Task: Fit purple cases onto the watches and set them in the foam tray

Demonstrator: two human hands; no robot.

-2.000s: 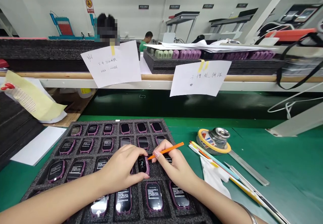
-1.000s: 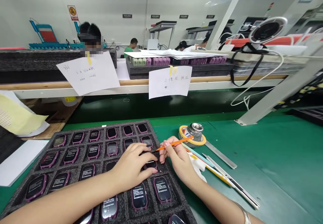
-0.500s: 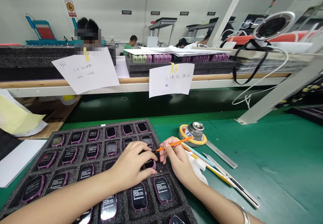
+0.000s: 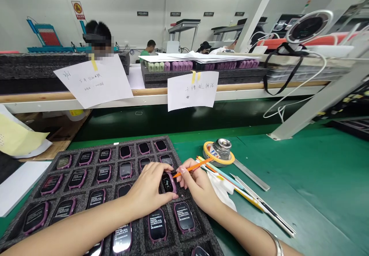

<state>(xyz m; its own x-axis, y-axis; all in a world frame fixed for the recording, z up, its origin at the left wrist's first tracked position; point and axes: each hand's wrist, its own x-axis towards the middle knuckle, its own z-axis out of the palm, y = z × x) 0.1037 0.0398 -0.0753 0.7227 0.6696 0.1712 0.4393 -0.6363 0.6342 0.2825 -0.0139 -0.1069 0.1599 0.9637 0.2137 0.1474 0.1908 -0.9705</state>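
Observation:
My left hand is closed around a purple-framed watch at the right part of the black foam tray. The screen of this watch shows a small lit picture. My right hand pinches an orange stick, whose lower tip touches or nearly touches the right edge of the watch. Rows of similar purple watches sit in the tray's compartments, several with white text on their screens, such as the watch just below my hands.
Right of the tray lie a white cloth, several thin sticks and tools, a metal ruler, and a yellow tape roll around a metal-topped jar. A shelf with paper notes crosses behind. People are beyond it.
The orange stick has tilted more steeply and its tip now sits at the watch's side. The watch shows more between my hands, its screen now lit with a picture. The view has shifted slightly.

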